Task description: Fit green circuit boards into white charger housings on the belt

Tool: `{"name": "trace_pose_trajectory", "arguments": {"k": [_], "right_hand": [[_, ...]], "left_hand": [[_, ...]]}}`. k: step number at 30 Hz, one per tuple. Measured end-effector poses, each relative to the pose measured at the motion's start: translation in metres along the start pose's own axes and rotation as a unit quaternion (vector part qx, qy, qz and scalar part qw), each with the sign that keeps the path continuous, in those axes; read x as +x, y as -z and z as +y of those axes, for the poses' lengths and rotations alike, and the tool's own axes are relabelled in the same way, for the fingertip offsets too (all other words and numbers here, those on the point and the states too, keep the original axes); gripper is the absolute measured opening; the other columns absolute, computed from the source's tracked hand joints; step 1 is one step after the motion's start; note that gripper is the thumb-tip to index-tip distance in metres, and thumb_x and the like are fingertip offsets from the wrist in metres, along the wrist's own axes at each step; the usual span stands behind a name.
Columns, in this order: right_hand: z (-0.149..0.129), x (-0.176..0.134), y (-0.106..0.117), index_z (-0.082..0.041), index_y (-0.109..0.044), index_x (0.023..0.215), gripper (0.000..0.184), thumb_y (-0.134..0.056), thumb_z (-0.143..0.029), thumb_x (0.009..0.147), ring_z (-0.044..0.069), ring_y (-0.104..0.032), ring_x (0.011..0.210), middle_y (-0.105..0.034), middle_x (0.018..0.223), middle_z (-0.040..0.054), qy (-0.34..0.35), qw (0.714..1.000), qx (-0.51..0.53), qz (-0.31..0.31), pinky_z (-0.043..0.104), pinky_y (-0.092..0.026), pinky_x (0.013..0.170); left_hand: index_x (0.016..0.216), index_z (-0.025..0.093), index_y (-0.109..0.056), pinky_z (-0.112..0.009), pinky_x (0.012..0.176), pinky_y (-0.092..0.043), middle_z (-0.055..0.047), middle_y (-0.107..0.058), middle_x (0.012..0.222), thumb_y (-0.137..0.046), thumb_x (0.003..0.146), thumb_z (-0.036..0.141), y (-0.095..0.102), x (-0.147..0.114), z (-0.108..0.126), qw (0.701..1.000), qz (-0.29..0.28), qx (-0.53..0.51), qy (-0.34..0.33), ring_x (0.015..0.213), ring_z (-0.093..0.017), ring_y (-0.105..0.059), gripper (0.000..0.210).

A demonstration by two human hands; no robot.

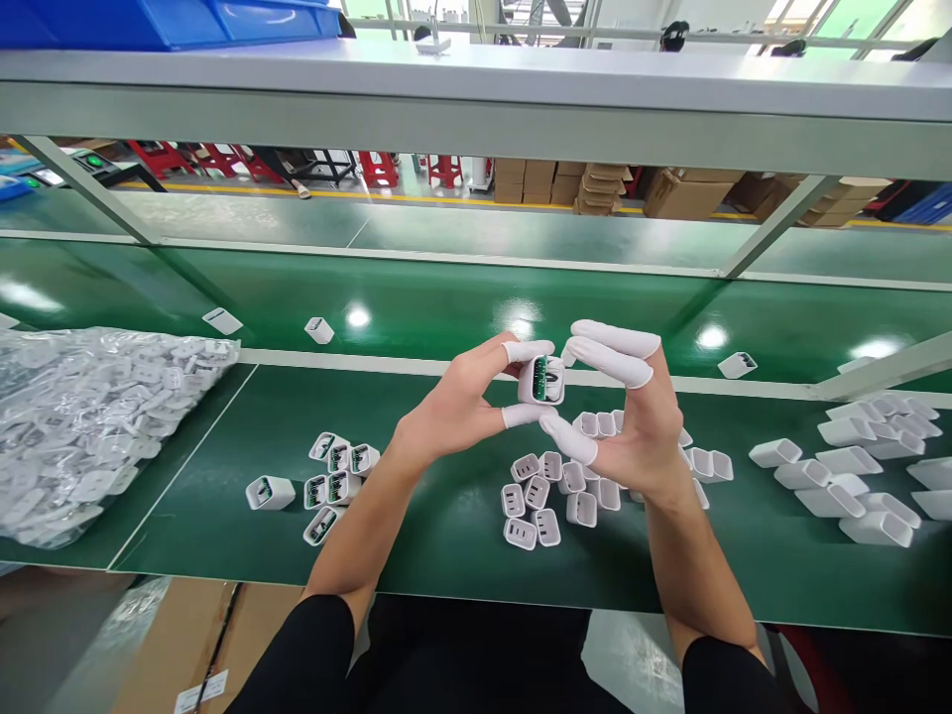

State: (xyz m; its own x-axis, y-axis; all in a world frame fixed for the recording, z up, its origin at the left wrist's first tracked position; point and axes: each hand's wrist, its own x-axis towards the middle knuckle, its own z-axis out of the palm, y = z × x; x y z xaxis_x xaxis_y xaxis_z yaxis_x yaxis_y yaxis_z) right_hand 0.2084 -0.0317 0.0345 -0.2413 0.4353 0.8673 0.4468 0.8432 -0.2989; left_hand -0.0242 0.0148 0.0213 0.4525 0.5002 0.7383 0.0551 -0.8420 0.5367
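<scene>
A white plastic charger housing (541,381) is raised above the green bench, its open end towards me. A green circuit board and pale parts show inside. My left hand (465,402) pinches it from the left between thumb and fingers. My right hand (629,412) reaches round its right side, with thumb and fingertip at its lower and upper right edges. White finger cots cover the fingertips of both hands. Below lie several white charger housings with slotted ends (521,534). At left, more housings with boards inside (342,487) form a small group.
A clear bag of small white parts (104,426) lies at the left. White housings (837,496) stand in a cluster at the right. Single pieces (319,330) rest on the green strip behind. A shelf beam (476,129) crosses above, carrying a blue bin (171,25).
</scene>
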Motion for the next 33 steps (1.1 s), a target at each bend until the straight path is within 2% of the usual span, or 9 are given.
{"name": "trace_pose_trajectory", "arguments": {"k": [5, 8, 10, 14, 17, 22, 24, 29, 33], "right_hand": [[0.002, -0.004, 0.005, -0.036, -0.060, 0.165, 0.082, -0.095, -0.033, 0.092, 0.038, -0.074, 0.131, -0.068, 0.158, 0.0150, 0.018, 0.999, -0.017, -0.035, 0.065, -0.070, 0.109], [0.006, -0.007, 0.003, -0.038, -0.058, 0.167, 0.083, -0.093, -0.026, 0.093, 0.039, -0.073, 0.133, -0.066, 0.162, 0.0162, 0.029, 0.994, -0.076, -0.066, 0.064, -0.070, 0.107], [0.010, -0.008, 0.001, -0.039, -0.060, 0.165, 0.080, -0.092, -0.021, 0.094, 0.039, -0.074, 0.133, -0.069, 0.159, 0.0151, 0.054, 0.989, -0.119, -0.063, 0.062, -0.070, 0.102], [0.018, -0.008, -0.004, -0.036, -0.073, 0.145, 0.063, -0.097, -0.021, 0.089, 0.034, -0.079, 0.118, -0.079, 0.144, 0.0113, 0.142, 0.977, -0.157, -0.003, 0.055, -0.070, 0.093], [0.021, -0.008, -0.006, -0.036, -0.075, 0.138, 0.054, -0.097, -0.026, 0.089, 0.033, -0.079, 0.115, -0.081, 0.140, 0.0093, 0.165, 0.973, -0.163, 0.012, 0.053, -0.069, 0.090], [0.023, -0.008, -0.009, -0.031, -0.065, 0.156, 0.081, -0.102, -0.029, 0.084, 0.035, -0.079, 0.114, -0.081, 0.141, 0.0134, 0.148, 0.979, -0.126, 0.059, 0.054, -0.069, 0.091], [0.023, -0.009, -0.009, -0.030, -0.064, 0.157, 0.083, -0.103, -0.032, 0.083, 0.035, -0.079, 0.110, -0.082, 0.137, 0.0139, 0.141, 0.979, -0.128, 0.074, 0.054, -0.069, 0.090], [0.024, -0.010, -0.008, -0.037, -0.070, 0.143, 0.057, -0.095, -0.036, 0.091, 0.032, -0.078, 0.106, -0.082, 0.135, 0.0093, 0.138, 0.971, -0.185, 0.054, 0.052, -0.068, 0.085], [0.022, -0.008, -0.007, -0.030, -0.071, 0.140, 0.051, -0.087, -0.022, 0.093, 0.032, -0.078, 0.109, -0.082, 0.135, 0.0128, 0.146, 0.970, -0.191, 0.016, 0.051, -0.066, 0.089]], "left_hand": [[0.140, 0.024, -0.075, -0.036, 0.092, -0.071, -0.004, -0.075, 0.108, -0.098, 0.092, 0.037, -0.003, -0.001, 0.002, 0.996, 0.002, -0.061, 0.067, 0.093, -0.018, -0.076, 0.055], [0.134, 0.022, -0.077, -0.036, 0.091, -0.072, -0.004, -0.076, 0.107, -0.098, 0.091, 0.038, -0.004, -0.001, 0.003, 0.993, -0.006, -0.076, 0.089, 0.092, -0.019, -0.076, 0.050], [0.132, 0.022, -0.077, -0.036, 0.092, -0.072, -0.004, -0.077, 0.107, -0.098, 0.092, 0.038, -0.005, -0.002, 0.004, 0.992, -0.009, -0.082, 0.093, 0.092, -0.019, -0.077, 0.048], [0.133, 0.023, -0.077, -0.032, 0.091, -0.071, -0.004, -0.078, 0.107, -0.100, 0.090, 0.036, -0.006, -0.002, 0.004, 0.992, -0.010, -0.098, 0.078, 0.092, -0.017, -0.077, 0.050], [0.133, 0.024, -0.077, -0.030, 0.086, -0.070, -0.004, -0.079, 0.108, -0.101, 0.089, 0.036, -0.006, -0.002, 0.005, 0.993, -0.010, -0.107, 0.054, 0.090, -0.017, -0.077, 0.052], [0.137, 0.024, -0.078, -0.029, 0.080, -0.068, -0.003, -0.080, 0.106, -0.103, 0.086, 0.037, -0.005, -0.001, 0.009, 0.995, 0.027, -0.090, 0.028, 0.086, -0.016, -0.075, 0.058], [0.137, 0.024, -0.078, -0.029, 0.076, -0.067, -0.004, -0.080, 0.105, -0.103, 0.086, 0.039, -0.005, -0.001, 0.010, 0.996, 0.039, -0.082, 0.018, 0.084, -0.016, -0.075, 0.059], [0.136, 0.022, -0.078, -0.029, 0.073, -0.065, -0.004, -0.080, 0.102, -0.103, 0.085, 0.045, -0.006, -0.001, 0.010, 0.998, 0.054, -0.034, -0.004, 0.078, -0.014, -0.071, 0.061], [0.135, 0.021, -0.077, -0.028, 0.074, -0.066, -0.003, -0.079, 0.100, -0.105, 0.084, 0.039, -0.006, -0.001, 0.009, 0.998, 0.058, -0.021, -0.019, 0.077, -0.013, -0.070, 0.061]]}}
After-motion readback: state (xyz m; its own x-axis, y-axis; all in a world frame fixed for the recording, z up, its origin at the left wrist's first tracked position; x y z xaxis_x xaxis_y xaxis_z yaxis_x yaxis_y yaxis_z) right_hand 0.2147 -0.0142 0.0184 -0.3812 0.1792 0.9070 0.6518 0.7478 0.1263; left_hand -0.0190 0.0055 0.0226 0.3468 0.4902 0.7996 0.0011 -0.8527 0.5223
